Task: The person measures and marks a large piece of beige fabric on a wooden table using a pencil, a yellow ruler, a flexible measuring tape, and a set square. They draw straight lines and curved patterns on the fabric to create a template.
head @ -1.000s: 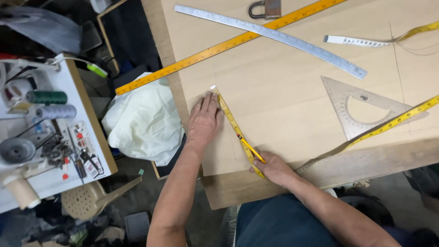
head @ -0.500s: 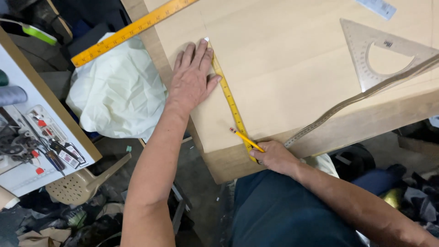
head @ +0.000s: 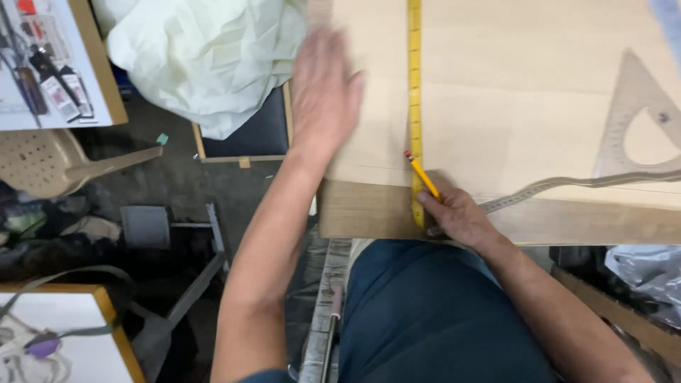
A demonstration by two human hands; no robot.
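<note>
- Left hand [head: 325, 89] spread flat, fingers together and blurred, palm down on the pale sheet [head: 525, 92], gripping nothing.
- Just right of that hand on the pale sheet, a yellow tape measure [head: 415, 85] stretched straight from the sheet's far side down to its near edge.
- Right hand [head: 454, 216] closed around a yellow pencil [head: 423, 176], resting at the near edge of the pale sheet, on the wooden table edge [head: 355, 209].
- Pencil tilted, its red end pointing up and away from the hand, touching the tape measure's right side on the pale sheet.
- Lower end of the tape measure pinned beneath the right hand's fingers, at the near edge of the pale sheet.
- Clear triangular set square [head: 642, 117] lying flat at the right side of the pale sheet, well apart from both hands.
- Grey curved ruler [head: 567, 188] running from just beside the right hand along the pale sheet's near edge towards the set square.
- Crumpled whitish cloth [head: 206, 50] just off the left side of the pale sheet, over a dark framed board [head: 259, 138].
- Beige plastic chair [head: 50, 163] further left of the pale sheet, well apart.
- Blue trousers [head: 440, 319] below the near edge of the pale sheet.
</note>
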